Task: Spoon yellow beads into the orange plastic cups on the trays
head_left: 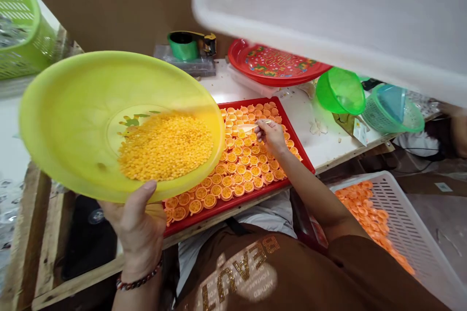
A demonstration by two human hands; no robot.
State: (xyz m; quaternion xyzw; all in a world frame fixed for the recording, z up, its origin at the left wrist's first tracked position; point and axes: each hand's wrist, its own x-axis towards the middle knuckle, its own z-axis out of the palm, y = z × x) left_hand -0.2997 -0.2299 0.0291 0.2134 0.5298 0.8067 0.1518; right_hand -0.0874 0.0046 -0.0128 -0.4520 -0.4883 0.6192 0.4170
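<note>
My left hand (136,226) grips the near rim of a yellow plastic basin (73,106), thumb on top. The basin is tilted, and small yellow kernel-like pellets (168,148) lie heaped in its lower right part. My right hand (272,136) is closed on a small pale spoon (248,127), held over a red tray (233,203). Rows of small orange cups (226,193) cover that tray. Many nearer cups hold yellow pellets; the contents of the farther ones are hard to make out. Part of the tray's left side is hidden behind the basin.
A white bin (328,14) hangs in close at top right. Behind the tray are red plates (279,65), a green bowl (341,91) and a tape dispenser (184,45). A white crate (412,213) with orange pieces stands lower right; a green basket (27,53) is at left.
</note>
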